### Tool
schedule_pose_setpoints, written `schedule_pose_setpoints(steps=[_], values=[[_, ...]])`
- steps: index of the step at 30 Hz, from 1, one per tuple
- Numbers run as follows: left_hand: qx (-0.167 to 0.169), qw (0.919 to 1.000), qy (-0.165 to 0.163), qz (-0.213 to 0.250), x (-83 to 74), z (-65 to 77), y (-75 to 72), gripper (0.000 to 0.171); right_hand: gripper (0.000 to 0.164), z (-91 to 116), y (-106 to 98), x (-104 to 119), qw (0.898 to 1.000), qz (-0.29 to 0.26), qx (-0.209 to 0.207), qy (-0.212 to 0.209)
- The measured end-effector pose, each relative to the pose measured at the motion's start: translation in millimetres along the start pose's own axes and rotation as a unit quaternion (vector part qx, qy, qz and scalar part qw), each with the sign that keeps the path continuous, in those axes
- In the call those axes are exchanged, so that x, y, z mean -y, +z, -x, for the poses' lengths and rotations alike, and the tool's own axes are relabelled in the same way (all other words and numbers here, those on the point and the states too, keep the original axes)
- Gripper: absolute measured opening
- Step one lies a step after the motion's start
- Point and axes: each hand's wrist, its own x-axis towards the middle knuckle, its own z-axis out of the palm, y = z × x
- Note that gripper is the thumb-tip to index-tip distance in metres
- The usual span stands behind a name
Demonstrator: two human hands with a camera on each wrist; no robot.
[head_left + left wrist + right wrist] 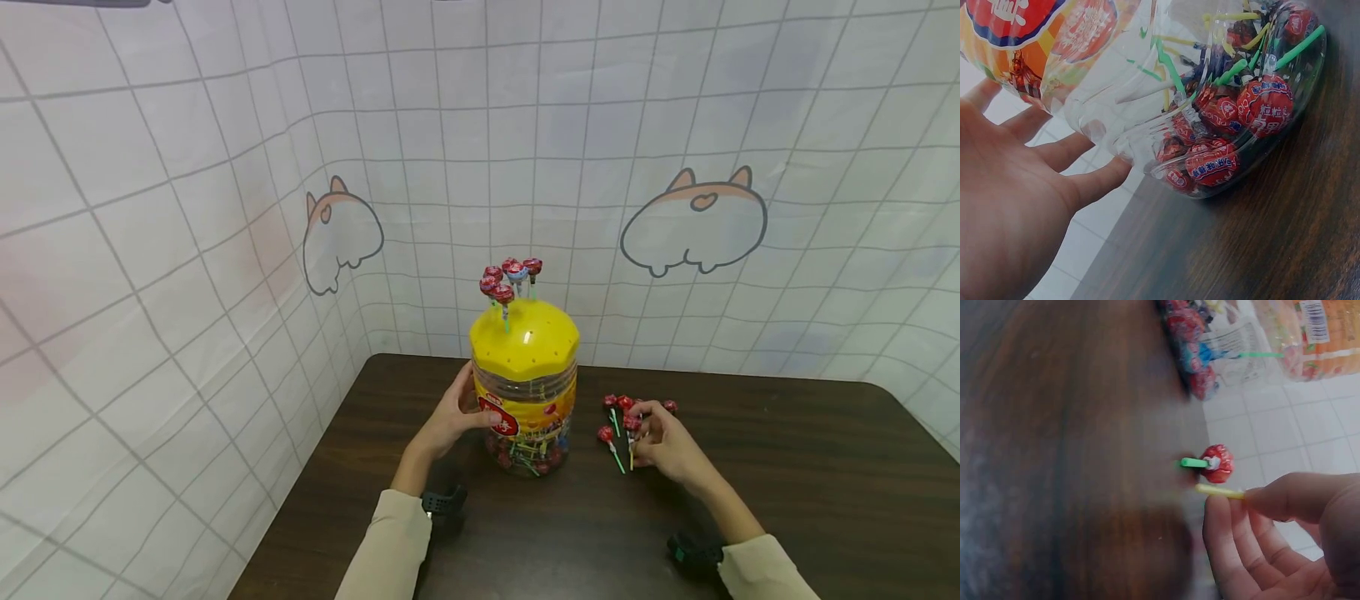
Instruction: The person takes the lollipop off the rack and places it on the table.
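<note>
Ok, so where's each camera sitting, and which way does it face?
Head: worn on the head, facing forward and down at the yellow-lidded clear plastic jar on the dark brown wooden table; left hand, right hand and cream sleeves show.
Left wrist: worn there, facing the jar's lower part; the left hand shows.
Right wrist: worn there, facing a thin yellow lollipop stick pinched by the right hand; that hand shows.
Shared: both wrist views include the jar and table.

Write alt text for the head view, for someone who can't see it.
A person's left grip holds the side of a clear jar containing lollipops, while their right grip pinches a single lollipop over a dark table. Several upright lollipops stand in the jar's yellow lid; loose lollipops lie near the right grip.
</note>
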Motion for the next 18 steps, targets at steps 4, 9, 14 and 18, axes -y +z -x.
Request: schedule_pose_setpoints(steps=[4, 9, 14, 18], values=[[0.0, 1.0, 0.001, 0.002, 0.5, 0.1, 0.0, 0.092, 0.049, -0.6, 2.0, -1.4, 1.0, 0.024, 0.001, 0.005], [0.0, 1.0, -0.002, 0.002, 0.8, -0.2, 0.1, 0.092, 0.049, -0.4, 2.3, -0.9, 0.999, 0.045, 0.002, 0.016], [0.002, 1.0, -0.001, 0.003, 1.3, -0.5, -0.7, 0.092, 0.046, 0.4, 2.7, 0.0, 0.996, 0.084, 0.008, 0.03], [0.004, 1.0, 0.0, 0.005, 1.7, -0.4, -1.1, 0.091, 0.044, 0.7, 2.5, 0.3, 0.993, 0.112, 0.012, 0.037]])
